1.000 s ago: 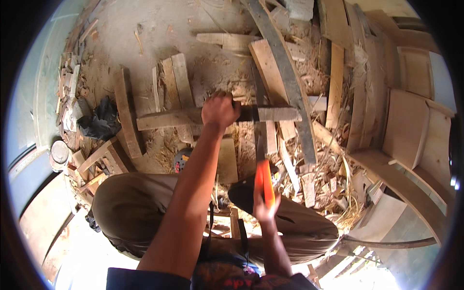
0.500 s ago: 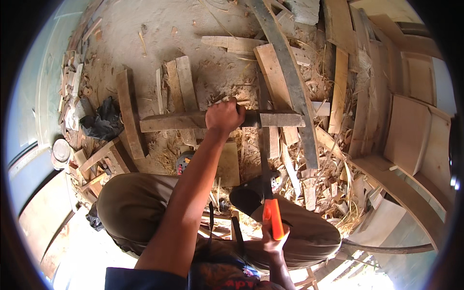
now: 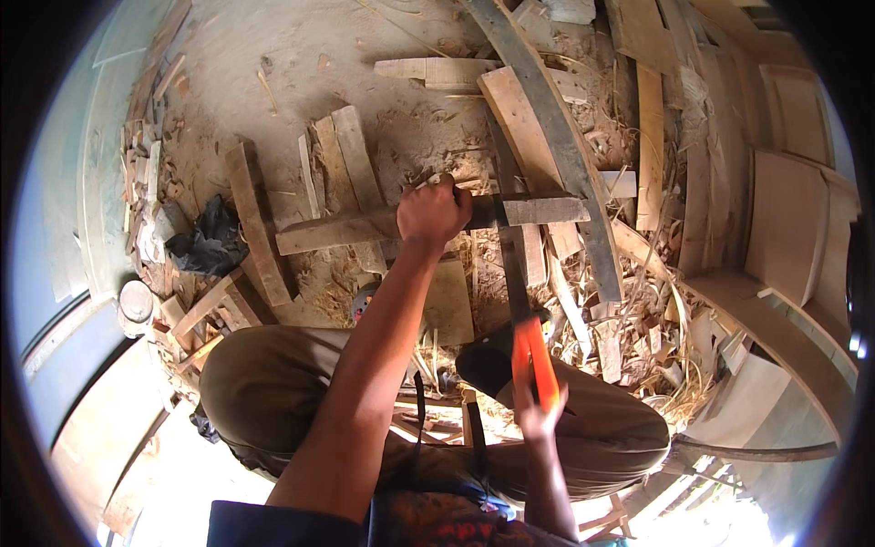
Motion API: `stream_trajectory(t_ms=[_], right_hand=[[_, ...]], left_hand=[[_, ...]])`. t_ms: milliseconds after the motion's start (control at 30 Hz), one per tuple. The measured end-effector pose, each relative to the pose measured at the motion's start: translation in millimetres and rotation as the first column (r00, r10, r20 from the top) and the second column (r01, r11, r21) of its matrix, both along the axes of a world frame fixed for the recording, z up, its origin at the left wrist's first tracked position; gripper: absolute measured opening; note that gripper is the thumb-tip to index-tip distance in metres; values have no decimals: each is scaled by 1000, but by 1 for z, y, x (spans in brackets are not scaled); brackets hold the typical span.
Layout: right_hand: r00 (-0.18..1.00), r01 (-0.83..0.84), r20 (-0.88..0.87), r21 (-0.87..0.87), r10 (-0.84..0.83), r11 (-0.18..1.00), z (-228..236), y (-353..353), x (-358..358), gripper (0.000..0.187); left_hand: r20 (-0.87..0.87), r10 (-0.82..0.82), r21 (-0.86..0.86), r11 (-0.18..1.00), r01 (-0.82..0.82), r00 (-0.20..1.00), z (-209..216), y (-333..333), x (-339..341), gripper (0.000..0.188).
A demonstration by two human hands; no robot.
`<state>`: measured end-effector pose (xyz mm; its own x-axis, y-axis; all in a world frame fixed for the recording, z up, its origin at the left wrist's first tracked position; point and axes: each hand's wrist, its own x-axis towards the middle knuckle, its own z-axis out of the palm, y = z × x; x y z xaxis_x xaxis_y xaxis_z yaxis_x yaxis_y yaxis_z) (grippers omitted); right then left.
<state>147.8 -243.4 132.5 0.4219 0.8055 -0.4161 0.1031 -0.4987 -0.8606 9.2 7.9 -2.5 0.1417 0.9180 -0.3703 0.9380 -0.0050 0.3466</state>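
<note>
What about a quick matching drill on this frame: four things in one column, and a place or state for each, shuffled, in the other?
Things:
1. left hand
2. right hand
3. black cloth
4. round tin

Places or states:
A. lies crumpled on the ground, left of the planks
B. grips the orange handle of a tool
C. clamps a long wooden bar lying crosswise
D. sits at the far left edge, among wood scraps

Pairs: 1-C, 2-B, 3-A, 4-D
</note>
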Motion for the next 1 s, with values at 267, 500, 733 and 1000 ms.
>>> stream_trajectory(t_ms=[267, 500, 733, 1000], right_hand=[[977, -163, 105, -193, 185, 968, 13, -40, -4, 13], [999, 7, 36, -70, -5, 997, -47, 51, -7, 15], [950, -254, 141, -161, 277, 954, 53, -47, 7, 8], [998, 49, 49, 34, -51, 998, -44, 57, -30, 20]], left_hand=[[39, 33, 39, 999, -34, 999, -2, 3, -10, 37], [6, -13, 34, 999, 12, 1000, -3, 6, 2, 29], [-15, -11, 29, 1000, 12, 1000, -7, 2, -7, 31], [-47, -33, 11, 999, 33, 998, -4, 5, -3, 35]])
